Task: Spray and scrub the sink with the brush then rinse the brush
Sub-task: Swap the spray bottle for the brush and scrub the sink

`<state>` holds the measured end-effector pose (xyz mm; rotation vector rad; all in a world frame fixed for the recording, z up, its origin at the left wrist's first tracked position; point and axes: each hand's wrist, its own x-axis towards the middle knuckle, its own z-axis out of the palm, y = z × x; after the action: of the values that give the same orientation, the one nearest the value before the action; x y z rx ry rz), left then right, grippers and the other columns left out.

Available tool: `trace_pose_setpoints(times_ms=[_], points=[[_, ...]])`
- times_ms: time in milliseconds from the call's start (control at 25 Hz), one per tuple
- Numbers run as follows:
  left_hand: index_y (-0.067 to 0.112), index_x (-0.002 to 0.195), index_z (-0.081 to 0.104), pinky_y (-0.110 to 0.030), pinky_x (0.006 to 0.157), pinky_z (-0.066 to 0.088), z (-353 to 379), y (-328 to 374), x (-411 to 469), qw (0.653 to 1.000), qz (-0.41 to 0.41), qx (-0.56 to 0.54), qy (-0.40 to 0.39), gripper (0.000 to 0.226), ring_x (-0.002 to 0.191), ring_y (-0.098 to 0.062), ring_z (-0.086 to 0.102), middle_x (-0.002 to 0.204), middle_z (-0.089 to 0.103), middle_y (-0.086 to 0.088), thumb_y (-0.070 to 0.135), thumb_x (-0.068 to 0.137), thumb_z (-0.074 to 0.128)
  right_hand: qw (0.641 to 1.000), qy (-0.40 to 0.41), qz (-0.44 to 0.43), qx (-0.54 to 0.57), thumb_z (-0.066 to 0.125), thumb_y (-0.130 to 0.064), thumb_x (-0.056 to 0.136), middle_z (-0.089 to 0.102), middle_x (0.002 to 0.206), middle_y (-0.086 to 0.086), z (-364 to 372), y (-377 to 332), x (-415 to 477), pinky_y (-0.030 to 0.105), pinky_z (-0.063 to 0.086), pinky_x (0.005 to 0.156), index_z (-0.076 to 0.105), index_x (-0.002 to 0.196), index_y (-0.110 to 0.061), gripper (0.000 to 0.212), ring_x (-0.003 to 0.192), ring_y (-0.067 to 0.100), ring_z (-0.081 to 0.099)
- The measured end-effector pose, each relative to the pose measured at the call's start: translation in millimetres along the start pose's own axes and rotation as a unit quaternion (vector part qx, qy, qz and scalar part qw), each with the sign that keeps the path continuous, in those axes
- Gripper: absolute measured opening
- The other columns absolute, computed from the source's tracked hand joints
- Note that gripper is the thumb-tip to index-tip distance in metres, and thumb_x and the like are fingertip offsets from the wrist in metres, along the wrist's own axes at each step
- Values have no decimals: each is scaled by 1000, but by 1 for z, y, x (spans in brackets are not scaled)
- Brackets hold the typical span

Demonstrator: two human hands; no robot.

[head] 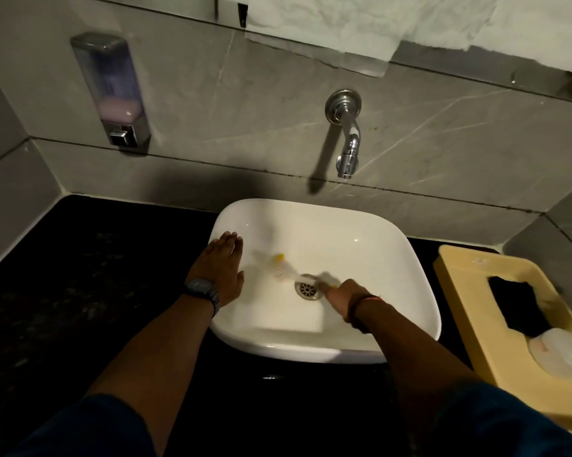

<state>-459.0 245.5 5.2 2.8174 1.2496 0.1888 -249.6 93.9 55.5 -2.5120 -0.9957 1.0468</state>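
Note:
A white square sink [393, 258] sits on a black counter, with a round metal drain [307, 289] in its floor. My right hand [342, 296] is inside the basin beside the drain, shut on a brush [284, 270]. The brush is white with yellow parts and blurred by motion; its head lies against the basin floor left of the drain. My left hand [220, 270] rests flat and open on the sink's left rim, a watch on its wrist. A clear spray bottle [565, 352] lies on the yellow tray at the right.
A chrome tap [347, 143] sticks out of the grey tiled wall above the sink; no water runs from it. A soap dispenser [111, 94] hangs on the wall at the left. The yellow tray [459, 278] on the right also holds a black pad [517, 306].

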Motion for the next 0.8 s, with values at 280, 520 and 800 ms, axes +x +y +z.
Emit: trace_pose_setpoints(times_ms=[280, 520, 800], points=[[6, 147, 11, -37, 120, 9, 2, -3, 1, 1000, -1, 12, 1, 72, 147, -25, 11, 159, 17, -12, 35, 90, 44, 976, 153, 131, -82, 43, -67, 84, 63, 116, 21, -45, 46, 2, 38, 48, 82, 52, 125, -5, 75, 99, 36, 61], [6, 147, 13, -38, 120, 10, 3, -2, 2, 1000, 0, 23, -4, 71, 147, -25, 12, 158, 17, -13, 34, 90, 44, 989, -102, 72, -81, 53, -79, 63, 54, 58, 6, -41, 42, -18, 25, 35, 47, 56, 83, -14, 68, 42, 21, 45], [6, 147, 12, -37, 120, 9, 4, -4, 3, 1000, -9, 27, -2, 70, 147, -25, 11, 159, 16, -12, 35, 91, 43, 979, 131, 134, -77, 43, -64, 86, 52, 135, 22, -46, 51, 4, 41, 41, 97, 44, 134, -4, 77, 119, 39, 51]])
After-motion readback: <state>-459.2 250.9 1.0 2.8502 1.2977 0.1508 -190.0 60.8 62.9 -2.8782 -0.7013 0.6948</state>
